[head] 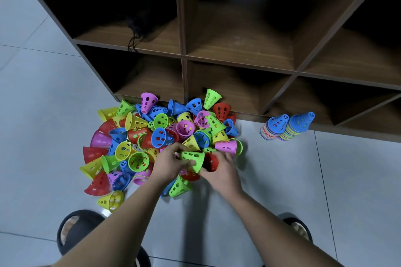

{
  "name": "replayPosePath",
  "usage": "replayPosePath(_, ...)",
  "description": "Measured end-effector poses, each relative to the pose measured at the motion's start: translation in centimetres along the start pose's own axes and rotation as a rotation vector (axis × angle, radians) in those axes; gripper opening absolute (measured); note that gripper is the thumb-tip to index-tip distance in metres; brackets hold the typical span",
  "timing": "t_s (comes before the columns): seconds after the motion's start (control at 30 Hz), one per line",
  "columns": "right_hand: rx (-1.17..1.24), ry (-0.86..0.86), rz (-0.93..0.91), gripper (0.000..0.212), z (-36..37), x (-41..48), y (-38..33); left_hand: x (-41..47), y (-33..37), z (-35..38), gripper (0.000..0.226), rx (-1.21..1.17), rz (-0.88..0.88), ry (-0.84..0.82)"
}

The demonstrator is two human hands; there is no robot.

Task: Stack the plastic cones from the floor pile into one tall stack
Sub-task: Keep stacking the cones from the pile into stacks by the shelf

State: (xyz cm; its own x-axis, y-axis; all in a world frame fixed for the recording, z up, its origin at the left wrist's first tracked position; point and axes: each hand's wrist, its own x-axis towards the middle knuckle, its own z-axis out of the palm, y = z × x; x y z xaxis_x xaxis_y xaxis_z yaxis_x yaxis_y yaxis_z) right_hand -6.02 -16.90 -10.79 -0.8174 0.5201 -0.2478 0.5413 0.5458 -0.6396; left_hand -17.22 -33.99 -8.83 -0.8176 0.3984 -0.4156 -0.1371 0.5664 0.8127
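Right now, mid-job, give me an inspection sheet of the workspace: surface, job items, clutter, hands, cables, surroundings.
Surface: pale tiled floor; no spills seen.
Job's things: loose pile of cones at the shelf's foot; left stack and right stack, both blue-topped, stand side by side to the right of the pile.
Clutter: one yellow cone lies apart at the pile's near edge.
Grippers: left hand has its fingers curled round a green cone; right hand grips a red cone beside it.
Cables: dark cord dangles from a black bundle in the upper left cubby.
Surroundings: brown wooden cubby shelf; dark slippers at the bottom edge.
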Motion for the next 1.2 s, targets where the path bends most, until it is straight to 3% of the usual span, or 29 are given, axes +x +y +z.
replayPosePath(0.13, 0.355, 0.011, 0.185, 0.039, -1.2, -0.7, 0.2, -1.8, 1.3, -1.1, 0.046, -0.295, -0.072, -0.038)
replayPosePath(0.3, 0.923, -0.013, 0.471, 0.027, -3.1, -2.1, -0.3, -3.9, 1.5, -2.0, 0.048, -0.488, -0.136, 0.008)
replayPosePath(0.47, 1.172, -0.13, 0.569, 0.04, -3.7, -3.6, -1.7, -6.1, 1.7, -1.7, 0.057, -0.616, -0.163, -0.046)
replayPosePath(0.7, 1.21, -0.369, 0.592, 0.039, -3.4, -5.4, -2.7, -8.6, 2.3, 1.3, 0.039, -0.692, -0.207, -0.044)
replayPosePath(0.87, 1.082, -0.517, 0.551, 0.047, -3.7, -5.1, -1.6, -9.1, 1.3, 3.3, 0.045, -0.723, -0.261, -0.105)
replayPosePath(1.2, 0.819, -0.522, 0.529, 0.038, -5.5, -0.6, 2.2, -6.5, 0.7, 5.5, 0.03, -0.592, -0.227, 0.018)
